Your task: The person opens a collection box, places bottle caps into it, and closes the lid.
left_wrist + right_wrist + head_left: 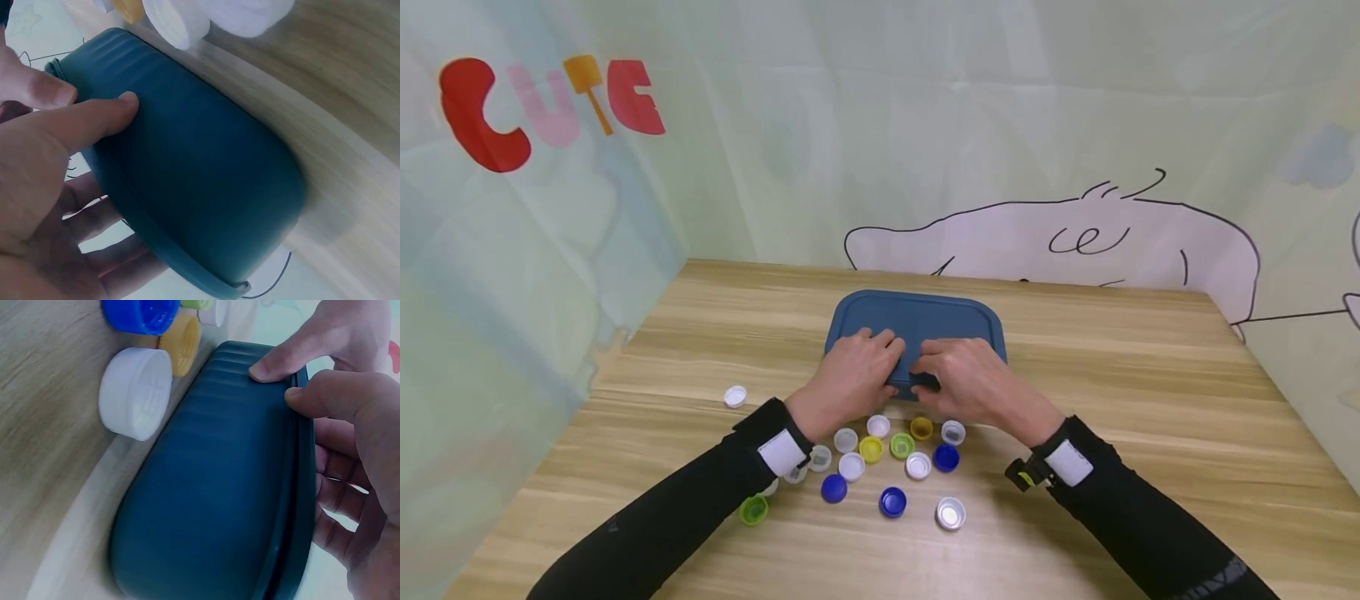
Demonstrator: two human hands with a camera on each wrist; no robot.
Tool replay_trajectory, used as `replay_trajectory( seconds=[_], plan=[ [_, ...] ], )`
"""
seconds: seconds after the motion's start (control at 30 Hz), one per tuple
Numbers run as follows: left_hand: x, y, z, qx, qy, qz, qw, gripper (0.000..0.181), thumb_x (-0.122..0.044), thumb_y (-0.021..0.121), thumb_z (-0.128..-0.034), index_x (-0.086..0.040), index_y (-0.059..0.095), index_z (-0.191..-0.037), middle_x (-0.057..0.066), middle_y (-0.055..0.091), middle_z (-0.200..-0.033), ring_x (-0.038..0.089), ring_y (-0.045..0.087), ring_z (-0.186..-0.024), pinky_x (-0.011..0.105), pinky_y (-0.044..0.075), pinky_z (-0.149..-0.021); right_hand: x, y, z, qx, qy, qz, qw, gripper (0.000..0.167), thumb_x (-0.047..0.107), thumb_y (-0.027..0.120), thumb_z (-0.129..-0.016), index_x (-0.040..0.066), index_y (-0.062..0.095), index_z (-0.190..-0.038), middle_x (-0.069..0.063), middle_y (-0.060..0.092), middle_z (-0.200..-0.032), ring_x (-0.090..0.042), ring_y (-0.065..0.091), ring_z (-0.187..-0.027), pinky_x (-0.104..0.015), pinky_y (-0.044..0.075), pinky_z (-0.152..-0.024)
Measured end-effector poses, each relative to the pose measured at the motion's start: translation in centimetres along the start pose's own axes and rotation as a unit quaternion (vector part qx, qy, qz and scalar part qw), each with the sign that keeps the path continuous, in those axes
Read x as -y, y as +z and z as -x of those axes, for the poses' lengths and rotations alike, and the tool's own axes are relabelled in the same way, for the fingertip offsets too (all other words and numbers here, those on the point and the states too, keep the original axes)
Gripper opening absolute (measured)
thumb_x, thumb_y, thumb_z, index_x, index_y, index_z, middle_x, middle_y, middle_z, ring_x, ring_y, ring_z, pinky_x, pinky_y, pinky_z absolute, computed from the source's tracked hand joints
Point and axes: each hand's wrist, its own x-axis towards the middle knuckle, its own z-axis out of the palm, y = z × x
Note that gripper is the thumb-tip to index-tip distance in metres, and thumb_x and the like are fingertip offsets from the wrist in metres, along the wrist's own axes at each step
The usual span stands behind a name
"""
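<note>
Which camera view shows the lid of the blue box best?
The head view: most of the lid is seen from above. Each wrist view shows mainly the box from its side, with the lid as a narrow edge.

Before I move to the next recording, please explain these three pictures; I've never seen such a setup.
No machine here: these are a person's bare hands, left hand and right hand. The wide picture comes from a camera worn on the head, looking forward and down. The other two come from cameras worn on each wrist, so things look tilted there. On the wood-grained table stands a blue box, its lid on top. Nearer the person lie loose plastic caps, white, blue, yellow and green; one white cap lies off to the left. Both hands hold the box at its near edge, fingers over the lid, thumbs on the near side.
</note>
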Motion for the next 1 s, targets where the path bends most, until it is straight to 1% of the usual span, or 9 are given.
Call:
replay_trajectory(
  seconds=[0.13, 0.2, 0.27, 0.37, 0.47, 0.63, 0.77, 0.87, 1.0],
  plan=[
    [0.2, -0.1, 0.0, 0.000, 0.006, -0.013, 0.9999, 0.049, -0.041, 0.086, -0.0843, -0.009, 0.066, -0.116, 0.006, 0.069, -0.108, 0.024, 0.066, -0.081, 0.035, 0.056, -0.071, 0.0, -0.1, 0.0, -0.004, -0.001, 0.009, 0.9999, 0.017, 0.022, 0.086, -0.081, 0.010, 0.080, -0.091, 0.005, 0.056, -0.075, -0.007, 0.046, -0.058, -0.021, 0.035, -0.050],
    [0.4, -0.1, 0.0, 0.006, 0.007, -0.013, 0.9999, 0.053, -0.046, 0.085, -0.0840, -0.009, 0.066, -0.117, 0.006, 0.069, -0.110, 0.025, 0.066, -0.083, 0.037, 0.056, -0.072, 0.0, -0.1, 0.0, -0.003, -0.002, 0.010, 0.9999, 0.017, 0.023, 0.086, -0.081, 0.010, 0.080, -0.092, 0.004, 0.055, -0.075, -0.007, 0.045, -0.059, -0.021, 0.035, -0.050],
    [0.5, -0.3, 0.0, 0.016, 0.006, 0.000, 0.9999, 0.057, -0.052, 0.083, -0.0845, -0.009, 0.066, -0.117, 0.006, 0.068, -0.111, 0.026, 0.066, -0.086, 0.038, 0.057, -0.074, -0.1, -0.2, 0.1, -0.001, -0.004, 0.008, 1.0000, 0.018, 0.023, 0.086, -0.082, 0.010, 0.080, -0.093, 0.004, 0.055, -0.075, -0.007, 0.045, -0.059, -0.021, 0.035, -0.051],
    [0.9, -0.7, 0.1, 0.031, -0.003, 0.034, 0.9989, 0.061, -0.061, 0.075, -0.0878, -0.009, 0.068, -0.120, 0.007, 0.068, -0.115, 0.027, 0.066, -0.093, 0.040, 0.057, -0.079, -0.2, -0.2, 0.1, -0.004, -0.010, 0.003, 0.9999, 0.018, 0.023, 0.085, -0.083, 0.009, 0.080, -0.093, 0.003, 0.056, -0.075, -0.008, 0.046, -0.061, -0.021, 0.036, -0.052],
    [1.3, -1.1, 0.0, 0.034, -0.007, 0.059, 0.9977, 0.062, -0.064, 0.067, -0.0919, -0.010, 0.070, -0.121, 0.007, 0.069, -0.116, 0.027, 0.066, -0.098, 0.041, 0.057, -0.084, -0.4, -0.3, 0.1, -0.012, -0.015, 0.001, 0.9998, 0.017, 0.023, 0.084, -0.085, 0.009, 0.079, -0.094, 0.003, 0.056, -0.076, -0.009, 0.048, -0.062, -0.022, 0.038, -0.054],
    [2.2, -1.9, -0.2, 0.025, 0.006, 0.076, 0.9968, 0.054, -0.058, 0.068, -0.0947, -0.010, 0.072, -0.119, 0.007, 0.071, -0.113, 0.027, 0.067, -0.098, 0.041, 0.057, -0.085, -0.7, -0.5, 0.0, -0.034, -0.029, 0.013, 0.9989, 0.018, 0.021, 0.082, -0.088, 0.007, 0.077, -0.097, -0.001, 0.060, -0.081, -0.012, 0.052, -0.067, -0.026, 0.044, -0.058],
    [2.9, -2.7, -0.4, 0.027, 0.016, 0.091, 0.9953, 0.050, -0.052, 0.069, -0.0963, -0.011, 0.071, -0.124, 0.008, 0.071, -0.119, 0.029, 0.067, -0.106, 0.043, 0.056, -0.090, -0.8, -0.9, -0.1, -0.056, -0.038, 0.036, 0.9971, 0.018, 0.020, 0.080, -0.090, 0.005, 0.076, -0.099, -0.003, 0.062, -0.086, -0.016, 0.056, -0.074, -0.031, 0.050, -0.064],
    [3.2, -2.8, -0.4, 0.021, 0.028, 0.102, 0.9941, 0.043, -0.040, 0.074, -0.0967, -0.009, 0.070, -0.127, 0.011, 0.070, -0.125, 0.031, 0.065, -0.113, 0.044, 0.054, -0.094, -0.9, -1.1, -0.1, -0.062, -0.042, 0.046, 0.9961, 0.017, 0.017, 0.079, -0.090, 0.004, 0.076, -0.100, -0.005, 0.062, -0.088, -0.018, 0.057, -0.077, -0.032, 0.051, -0.067],
    [3.7, -2.4, -0.3, -0.005, 0.041, 0.094, 0.9947, 0.036, -0.015, 0.078, -0.0939, -0.007, 0.068, -0.128, 0.013, 0.068, -0.128, 0.032, 0.064, -0.118, 0.044, 0.054, -0.097, -1.0, -1.4, -0.2, -0.065, -0.045, 0.062, 0.9949, 0.017, 0.011, 0.078, -0.089, 0.003, 0.075, -0.103, -0.006, 0.063, -0.090, -0.020, 0.059, -0.080, -0.033, 0.054, -0.071]
  ],
)
